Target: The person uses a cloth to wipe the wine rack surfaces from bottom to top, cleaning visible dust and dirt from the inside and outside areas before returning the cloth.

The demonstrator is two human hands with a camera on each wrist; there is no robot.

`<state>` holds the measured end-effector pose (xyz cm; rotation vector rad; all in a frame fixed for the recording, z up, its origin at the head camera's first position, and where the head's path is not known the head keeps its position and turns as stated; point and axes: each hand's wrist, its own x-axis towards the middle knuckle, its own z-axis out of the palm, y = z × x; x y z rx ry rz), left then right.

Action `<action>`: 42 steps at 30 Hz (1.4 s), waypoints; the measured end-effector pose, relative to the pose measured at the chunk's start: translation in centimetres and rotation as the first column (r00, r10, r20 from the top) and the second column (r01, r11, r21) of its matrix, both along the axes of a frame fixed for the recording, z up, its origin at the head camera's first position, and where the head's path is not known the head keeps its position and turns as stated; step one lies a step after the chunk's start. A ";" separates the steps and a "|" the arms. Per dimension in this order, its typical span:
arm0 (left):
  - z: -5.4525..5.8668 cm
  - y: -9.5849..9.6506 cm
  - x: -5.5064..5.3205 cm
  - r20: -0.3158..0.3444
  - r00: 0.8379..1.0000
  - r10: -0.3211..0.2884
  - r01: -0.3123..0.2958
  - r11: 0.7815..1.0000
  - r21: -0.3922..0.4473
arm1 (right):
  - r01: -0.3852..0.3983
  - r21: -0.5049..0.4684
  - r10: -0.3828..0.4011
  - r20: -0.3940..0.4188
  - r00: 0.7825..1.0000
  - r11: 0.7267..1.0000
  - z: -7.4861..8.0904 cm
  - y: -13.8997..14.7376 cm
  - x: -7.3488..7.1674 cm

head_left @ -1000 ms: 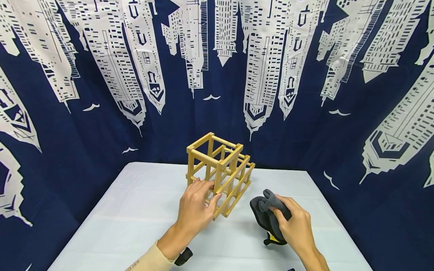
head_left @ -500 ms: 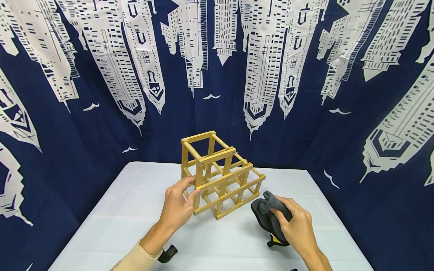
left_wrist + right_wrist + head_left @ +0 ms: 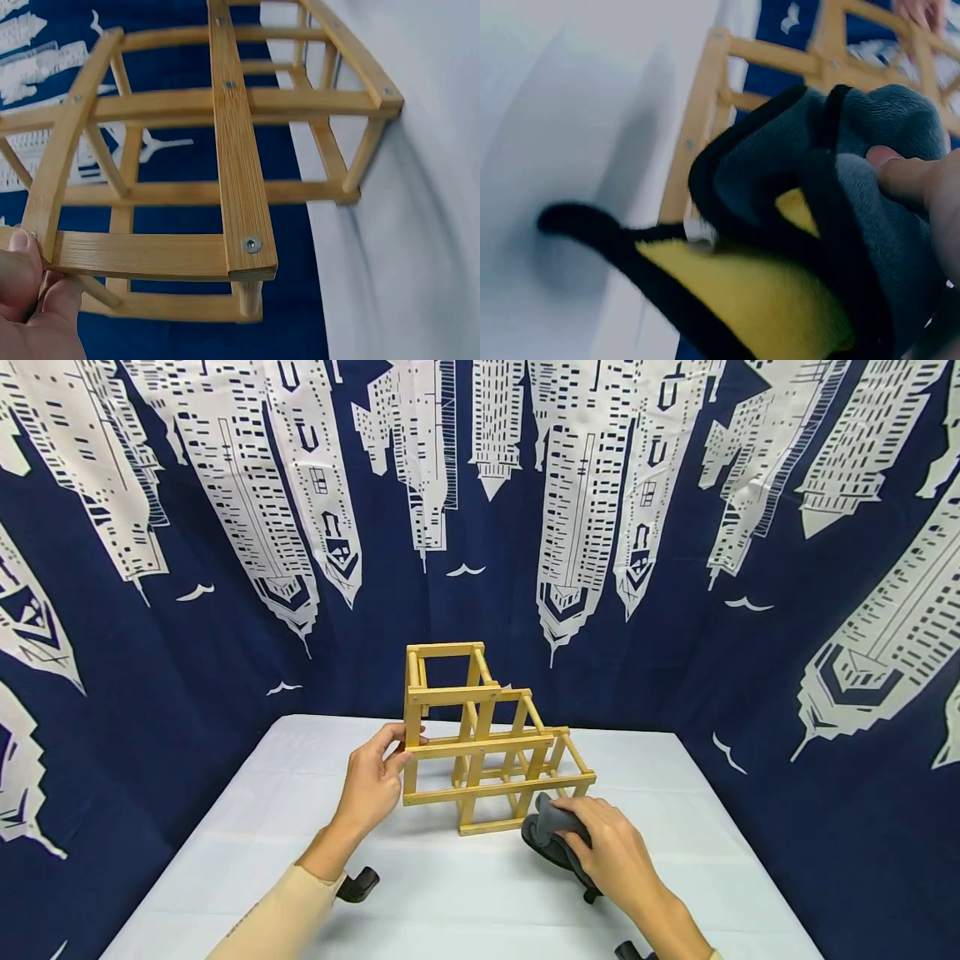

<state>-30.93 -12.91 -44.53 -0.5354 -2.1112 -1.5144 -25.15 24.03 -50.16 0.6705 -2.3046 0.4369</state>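
A stepped wooden rack of light slats and dowels [image 3: 480, 747] stands in the middle of the head view, its short bottom rail close over the white tabletop. My left hand [image 3: 367, 781] grips its left upright, thumb in front and fingers behind. The left wrist view shows the thumb and fingers pinching a slat joint of the rack [image 3: 240, 180]. In my right hand [image 3: 611, 852] is a bunched microfibre cloth [image 3: 555, 822], right at the rack's lower right end. The right wrist view shows the cloth [image 3: 742, 292] as grey and yellow with black edging, pinched under the thumb.
A white-covered table [image 3: 225, 860] lies under everything. Behind it hangs a navy curtain [image 3: 480, 618] printed with white buildings. A black device [image 3: 358, 885] sits under the left wrist, and another black piece [image 3: 628, 950] shows below the right forearm.
The rack has turned so that its long side faces me more. My left hand has moved left with its upright. The right hand has brought the cloth leftward to the rack.
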 end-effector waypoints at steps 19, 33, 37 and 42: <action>0.1 0.3 -0.7 0.006 0.999 0.052 -0.052 0.998 0.026 | -0.276 0.267 0.186 0.318 0.930 0.924 -3.3 -8.5 -5.1; 1.1 0.5 -0.4 0.017 0.992 0.128 -0.126 0.989 -0.084 | -0.321 0.286 0.180 0.427 0.886 0.903 -4.1 -9.1 -5.1; 1.1 0.1 -0.5 0.007 0.990 0.140 -0.139 0.989 -0.055 | -0.276 0.332 0.149 0.363 0.920 0.902 -4.1 -9.9 -5.6; 1.0 -0.3 -0.6 -0.005 0.991 0.133 -0.133 0.990 -0.045 | -0.237 0.317 0.111 0.367 0.923 0.918 -4.2 -8.7 -5.7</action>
